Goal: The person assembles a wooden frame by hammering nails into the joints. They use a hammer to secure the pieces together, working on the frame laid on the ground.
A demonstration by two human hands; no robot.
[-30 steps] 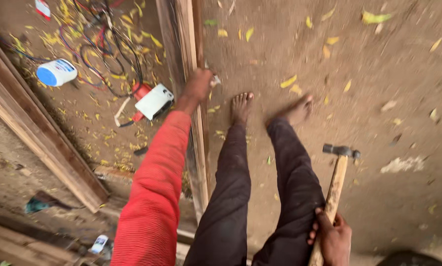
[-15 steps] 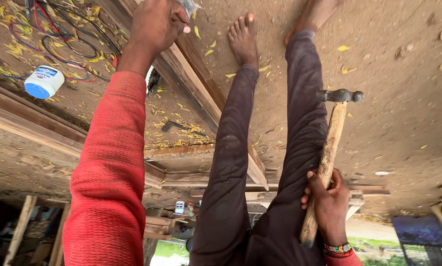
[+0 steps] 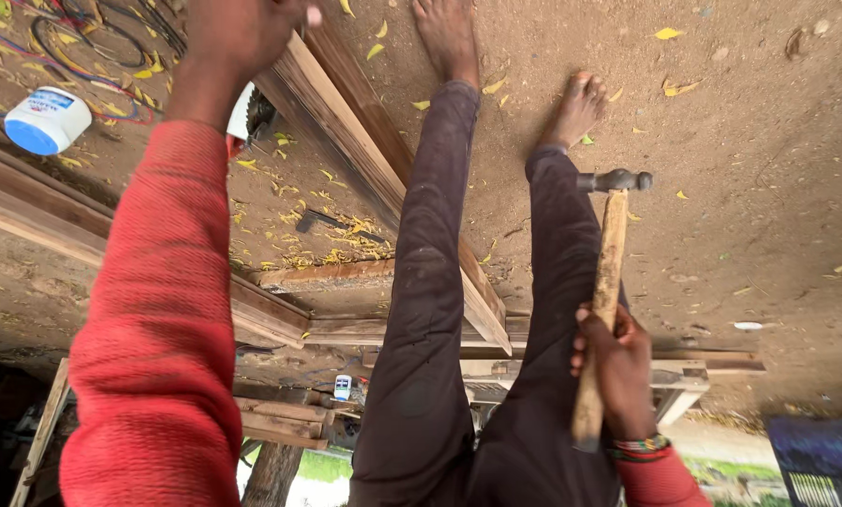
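**Wood-handled hammer in right hand, left on the timber**

Wooden handle, pale and worn, w/ dark metal head: the hammer [image 3: 609,272] is upright in the view, head up near the right foot, handle running down to the right hand [image 3: 618,376]. Fingers there are wrapped tight round the lower handle; beaded wristband just below the hand. Hammer hangs over the dirt ground [image 3: 749,188], beside the right leg, touching no wood.

Left hand [image 3: 238,38], on a red knit sleeve [image 3: 158,329], is at the top edge of the view, on or just over the long brown wooden plank [image 3: 383,178] that runs diagonally under the legs. Fingers are cut off by the frame edge, so grip can't be told.

Both legs in dark trousers, bare feet on the ground, straddling the plank's far part.

Around:
- white-and-blue round plastic tub [image 3: 47,119], left, near coiled red and black wires [image 3: 92,47]
- a second heavy wooden beam [image 3: 45,207] crossing behind the sleeve
- yellow leaves and sawdust scattered over the ground
- more timber lengths stacked at the lower middle, w/ a small white-blue container [image 3: 343,386] among them
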